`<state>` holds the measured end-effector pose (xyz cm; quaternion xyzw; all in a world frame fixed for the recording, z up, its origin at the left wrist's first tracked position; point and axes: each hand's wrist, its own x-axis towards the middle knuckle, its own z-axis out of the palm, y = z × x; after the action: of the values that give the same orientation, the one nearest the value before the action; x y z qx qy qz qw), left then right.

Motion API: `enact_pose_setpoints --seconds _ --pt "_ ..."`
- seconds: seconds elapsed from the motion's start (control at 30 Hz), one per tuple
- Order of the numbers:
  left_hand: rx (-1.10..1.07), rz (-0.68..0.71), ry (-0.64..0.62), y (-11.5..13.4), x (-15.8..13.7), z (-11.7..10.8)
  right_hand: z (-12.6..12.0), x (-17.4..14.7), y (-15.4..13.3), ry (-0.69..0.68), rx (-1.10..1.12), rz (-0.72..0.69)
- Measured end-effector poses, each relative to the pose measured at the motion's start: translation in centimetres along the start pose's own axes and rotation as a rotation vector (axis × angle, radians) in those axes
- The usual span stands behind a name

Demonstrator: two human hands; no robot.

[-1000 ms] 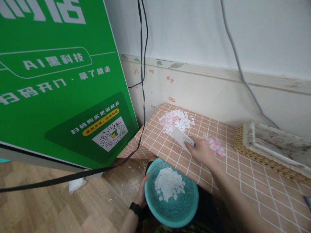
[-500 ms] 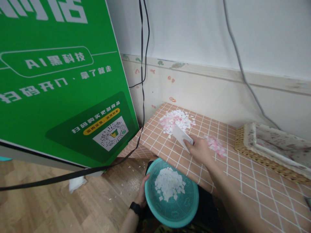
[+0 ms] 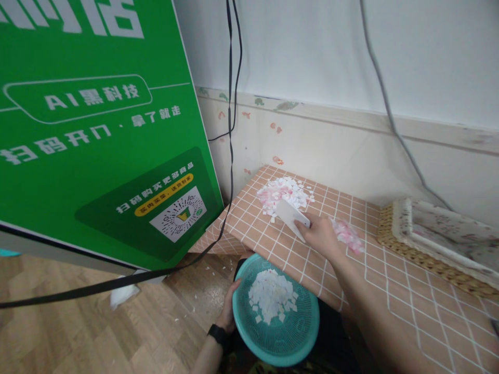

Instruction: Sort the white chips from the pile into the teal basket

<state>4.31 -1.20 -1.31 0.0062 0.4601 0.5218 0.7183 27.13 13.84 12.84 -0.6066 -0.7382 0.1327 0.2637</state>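
My left hand (image 3: 231, 306) grips the left rim of a round teal plastic basket (image 3: 278, 349), with its fingers partly hidden beneath. A heap of small white paper squares (image 3: 273, 296) lies inside the basket. On the table, my right hand (image 3: 317, 234) is closed on a flat white plastic scraper (image 3: 291, 218). The scraper's far end touches the near side of a pile of white and pink paper bits (image 3: 284, 195). To the right of that hand lies a smaller patch of pink paper bits (image 3: 346, 236).
A brown checked cloth covers the table (image 3: 393, 280). A lined wicker basket (image 3: 401, 228) stands at its right against the wall. At left is a large green cabinet (image 3: 105, 124). A black cable (image 3: 210, 246) hangs across its front. White scraps and a white bag (image 3: 122, 295) lie on the floor.
The scraper's face has tilted slightly at the edge of the pile. Both hands keep their holds, and the teal basket stays where it was.
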Motion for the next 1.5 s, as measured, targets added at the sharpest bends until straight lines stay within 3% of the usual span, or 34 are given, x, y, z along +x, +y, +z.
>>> enact_pose_setpoints --seconds 0.43,0.77,1.0,1.23,1.5 --pt "0.005 0.013 0.002 -0.1 0.2 -0.3 -0.6 -0.4 -0.2 -0.123 0.103 -0.028" --pt "-0.013 -0.001 -0.004 -0.2 0.3 -0.3 -0.7 -1.5 -0.5 -0.12 0.124 -0.022" --pt "-0.057 -0.029 -0.052 -0.3 1.6 -2.0 0.3 -2.1 -0.3 -0.096 0.082 0.013" --pt "-0.053 0.059 -0.037 3.3 1.3 -2.8 1.5 -2.2 -0.9 -0.029 0.092 -0.008" --pt "-0.044 0.056 -0.067 6.5 -0.3 -1.6 2.3 -2.8 -2.0 -0.137 0.104 -0.118"
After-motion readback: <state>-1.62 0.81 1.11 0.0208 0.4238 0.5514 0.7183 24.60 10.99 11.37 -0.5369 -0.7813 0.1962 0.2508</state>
